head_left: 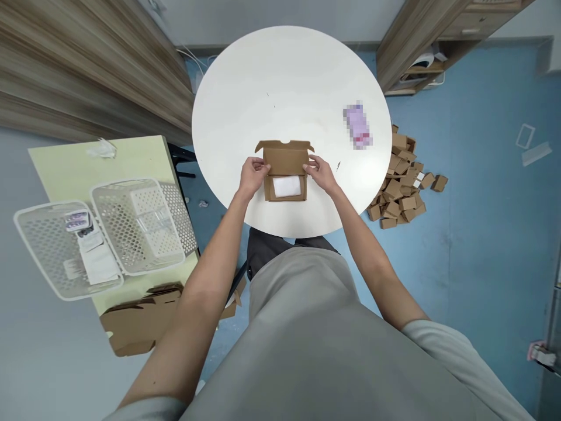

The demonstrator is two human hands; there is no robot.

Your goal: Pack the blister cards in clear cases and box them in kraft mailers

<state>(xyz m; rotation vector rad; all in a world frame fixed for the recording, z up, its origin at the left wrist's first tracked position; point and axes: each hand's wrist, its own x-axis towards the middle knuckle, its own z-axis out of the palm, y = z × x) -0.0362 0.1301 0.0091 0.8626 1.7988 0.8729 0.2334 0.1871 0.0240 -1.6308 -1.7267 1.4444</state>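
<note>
A small brown cardboard box [286,159] stands on the white round table [280,76] with its lid raised at the far side. Inside it lies a white rectangular item [287,186] whose kind I cannot make out. At the left edge of the lid, my left hand [253,175] pinches the cardboard between thumb and fingers. My right hand [321,174] grips the opposite side in the same way. The lid's front flap and its side tabs stick out beyond the hands.
A blurred purple item [358,124] lies on the table at right. Many small cardboard boxes [401,187] are heaped on the floor beyond it. At left, a pale green table [144,158] carries two white perforated baskets [138,228] and flat cardboard [140,321].
</note>
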